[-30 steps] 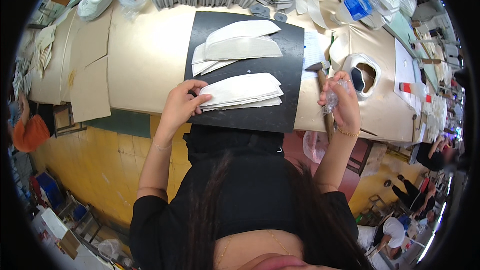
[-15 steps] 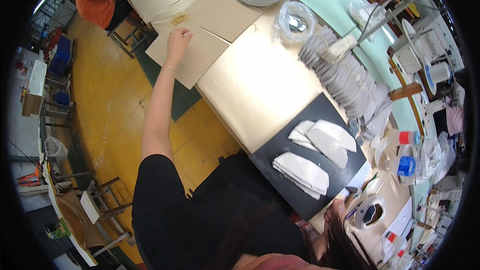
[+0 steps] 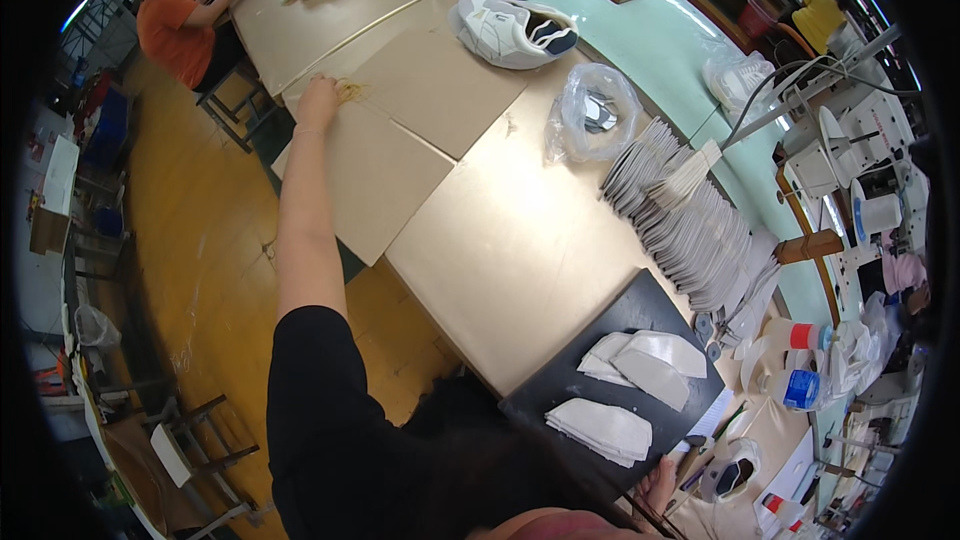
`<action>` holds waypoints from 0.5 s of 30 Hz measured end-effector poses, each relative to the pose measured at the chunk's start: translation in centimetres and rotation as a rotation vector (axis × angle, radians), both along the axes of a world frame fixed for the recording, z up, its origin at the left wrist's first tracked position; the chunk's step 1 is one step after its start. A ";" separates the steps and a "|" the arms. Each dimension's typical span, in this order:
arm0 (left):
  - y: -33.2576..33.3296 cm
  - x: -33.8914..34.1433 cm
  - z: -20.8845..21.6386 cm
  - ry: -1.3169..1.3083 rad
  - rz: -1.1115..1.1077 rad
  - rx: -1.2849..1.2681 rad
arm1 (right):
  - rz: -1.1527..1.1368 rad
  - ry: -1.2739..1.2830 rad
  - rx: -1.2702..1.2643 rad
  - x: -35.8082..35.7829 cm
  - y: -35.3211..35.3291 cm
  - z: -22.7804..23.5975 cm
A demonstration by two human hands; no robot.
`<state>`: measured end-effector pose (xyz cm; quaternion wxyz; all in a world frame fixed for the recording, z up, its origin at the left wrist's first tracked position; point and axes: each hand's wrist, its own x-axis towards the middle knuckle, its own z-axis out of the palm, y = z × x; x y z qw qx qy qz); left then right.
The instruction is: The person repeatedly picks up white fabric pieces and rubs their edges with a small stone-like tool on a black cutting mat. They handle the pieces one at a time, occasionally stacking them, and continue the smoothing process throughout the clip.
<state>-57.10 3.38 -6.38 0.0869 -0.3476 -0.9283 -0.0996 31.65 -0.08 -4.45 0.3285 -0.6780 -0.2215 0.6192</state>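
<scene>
My left arm stretches far across the table. My left hand (image 3: pixel 318 103) is at the far cardboard sheet with its fingers curled, touching the edge of a small tangle of thin yellow bands (image 3: pixel 350 91); whatever the fingertips pinch is hidden. Low on the right, my right hand (image 3: pixel 657 486) is beside the near corner of a black board (image 3: pixel 540 395), its fingers only partly showing. On that board lie two groups of white curved fabric pieces, a neat stack (image 3: pixel 600 430) and a fanned-out set (image 3: pixel 655 365).
A white shoe (image 3: pixel 510 32) stands beyond the cardboard (image 3: pixel 390 175). Right of it are a plastic bag (image 3: pixel 592 115) and a long row of grey pieces (image 3: pixel 690 220). Bottles (image 3: pixel 800 389) stand farther right. A person in orange (image 3: pixel 172 30) sits at the far left.
The view has shifted, so the near table items appear lower. My left hand has moved from the near side of the yellow bands to their left edge. My right hand stays near the board.
</scene>
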 end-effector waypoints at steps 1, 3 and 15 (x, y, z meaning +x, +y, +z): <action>0.5 -0.3 0.0 0.006 -0.033 -0.026 | -0.010 0.000 -0.010 0.1 0.1 -0.1; 0.9 -0.9 0.2 0.022 -0.093 -0.091 | -0.025 0.005 -0.043 -0.2 0.3 0.0; 1.5 -5.7 0.0 -0.134 -0.181 -0.280 | -0.079 -0.171 -0.094 1.3 0.5 -1.1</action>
